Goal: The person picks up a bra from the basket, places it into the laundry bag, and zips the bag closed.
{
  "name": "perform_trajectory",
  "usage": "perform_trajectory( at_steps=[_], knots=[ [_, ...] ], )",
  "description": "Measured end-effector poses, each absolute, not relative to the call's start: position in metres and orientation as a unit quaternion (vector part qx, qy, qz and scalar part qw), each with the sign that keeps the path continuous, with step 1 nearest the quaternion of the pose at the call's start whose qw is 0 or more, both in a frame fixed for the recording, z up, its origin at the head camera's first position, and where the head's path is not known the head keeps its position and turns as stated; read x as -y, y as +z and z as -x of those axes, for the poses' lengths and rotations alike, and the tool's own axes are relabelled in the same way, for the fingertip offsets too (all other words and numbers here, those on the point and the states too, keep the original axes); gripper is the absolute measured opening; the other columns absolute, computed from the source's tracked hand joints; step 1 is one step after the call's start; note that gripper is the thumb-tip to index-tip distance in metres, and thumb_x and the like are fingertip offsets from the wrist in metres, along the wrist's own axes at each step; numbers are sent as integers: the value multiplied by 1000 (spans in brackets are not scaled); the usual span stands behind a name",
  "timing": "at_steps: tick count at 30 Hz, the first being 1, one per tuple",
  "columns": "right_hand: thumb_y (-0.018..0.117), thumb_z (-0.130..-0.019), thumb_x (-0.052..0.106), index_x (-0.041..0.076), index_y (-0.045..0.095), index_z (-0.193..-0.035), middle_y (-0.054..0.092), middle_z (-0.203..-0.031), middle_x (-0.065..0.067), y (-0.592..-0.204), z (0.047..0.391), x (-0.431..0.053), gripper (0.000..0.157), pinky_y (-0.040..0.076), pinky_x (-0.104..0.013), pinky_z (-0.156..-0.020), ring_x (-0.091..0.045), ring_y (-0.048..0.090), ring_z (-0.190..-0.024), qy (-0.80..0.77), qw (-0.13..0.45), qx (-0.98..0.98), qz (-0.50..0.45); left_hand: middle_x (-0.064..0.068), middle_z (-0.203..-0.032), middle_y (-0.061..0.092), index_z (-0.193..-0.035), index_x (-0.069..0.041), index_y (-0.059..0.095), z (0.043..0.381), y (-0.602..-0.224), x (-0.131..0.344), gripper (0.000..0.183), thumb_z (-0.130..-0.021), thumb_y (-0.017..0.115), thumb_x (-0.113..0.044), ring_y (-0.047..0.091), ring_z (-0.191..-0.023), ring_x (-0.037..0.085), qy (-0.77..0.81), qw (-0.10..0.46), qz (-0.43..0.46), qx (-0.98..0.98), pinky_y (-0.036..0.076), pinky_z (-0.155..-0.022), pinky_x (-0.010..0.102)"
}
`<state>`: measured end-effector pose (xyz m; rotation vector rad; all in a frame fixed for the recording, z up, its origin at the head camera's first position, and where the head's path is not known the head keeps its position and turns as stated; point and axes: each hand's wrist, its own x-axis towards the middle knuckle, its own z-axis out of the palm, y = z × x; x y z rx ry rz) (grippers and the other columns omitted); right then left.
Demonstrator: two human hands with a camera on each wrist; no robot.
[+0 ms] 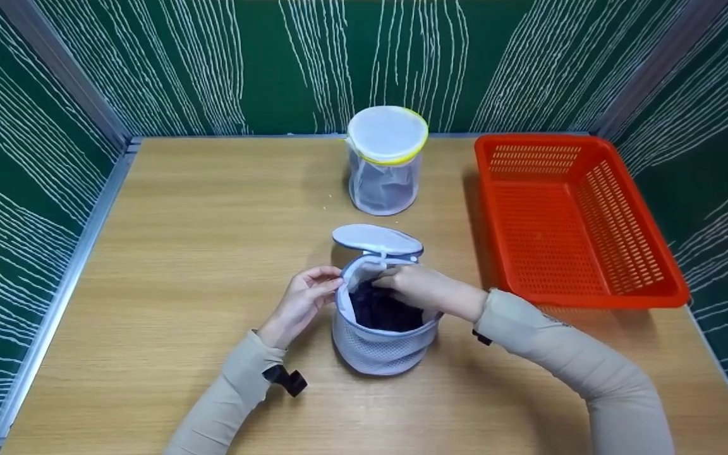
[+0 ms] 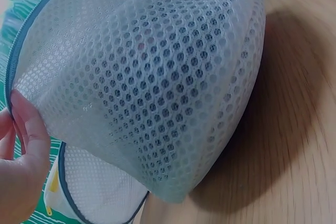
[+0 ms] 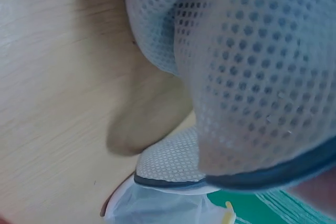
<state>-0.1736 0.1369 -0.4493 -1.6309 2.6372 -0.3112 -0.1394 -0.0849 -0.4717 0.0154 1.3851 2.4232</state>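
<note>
A pale mesh bag point(image 1: 383, 354) was placed upright on the table point(image 1: 212, 253), and its round lid point(image 1: 376, 239) was raised at the far side of the bag. By the left hand point(image 1: 301, 300), the rim point(image 1: 392, 333) of the bag was pinched between thumb and fingers, at the left side. The right hand point(image 1: 411, 287) was put over the opposite side, with its fingers inside the bag, at a dark cloth point(image 1: 383, 309) which was held there. Because these fingers were partly hidden, it could not be told whether the cloth was gripped or only touched. The two hands were kept apart from each other.

In the left wrist view, the dark cloth could be seen through the round holes of the mesh. Behind the bag, apart from it, a second bag point(image 1: 384, 183) was set, with a yellow edge at its top. To the right of the bag and farther back, a red basket point(image 1: 547, 234) was placed. Beyond the bag, green walls point(image 1: 266, 69) with white lines were seen.
</note>
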Motion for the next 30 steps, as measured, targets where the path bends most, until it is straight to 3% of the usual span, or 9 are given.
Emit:
perform_trajectory(
  at_steps=[6, 15, 23, 30],
  knots=[
    [65, -78, 7, -1, 59, -110, 61, -105, -14, -440, 169, -149, 33, 48, -37, -81, -26, 58, -97, -159, 27, -853, 496, 4, -82, 59, -83, -7, 62, 139, -471, 86, 25, -82, 48, 13, 56, -72, 10, 851, 174, -4, -495, 47, -64, 20],
    [64, -79, 7, 1, 64, -103, 64, -95, -9, -436, 169, -166, 24, 51, -33, -74, -20, 60, -88, -262, -31, -856, 445, 4, -81, 60, -85, -6, 62, 142, -472, 90, 22, -82, 49, 11, 57, -72, 11, 841, 185, 3, -509, 48, -64, 22],
    [57, -83, 1, -8, 63, -98, 65, -91, -17, -433, 177, -177, 19, 51, -35, -68, -25, 61, -76, -447, -22, -865, 226, 4, -78, 61, -90, -3, 60, 149, -469, 97, 12, -81, 55, 4, 57, -67, 12, 811, 207, 12, -547, 49, -61, 24],
    [51, -84, 1, -10, 59, -105, 61, -98, -25, -446, 192, -184, 26, 50, -21, -62, -21, 60, -78, -535, 7, -844, 48, 4, -73, 58, -83, -3, 58, 163, -469, 100, 3, -84, 56, -3, 55, -63, 13, 784, 214, 23, -583, 49, -59, 23]
  ],
)
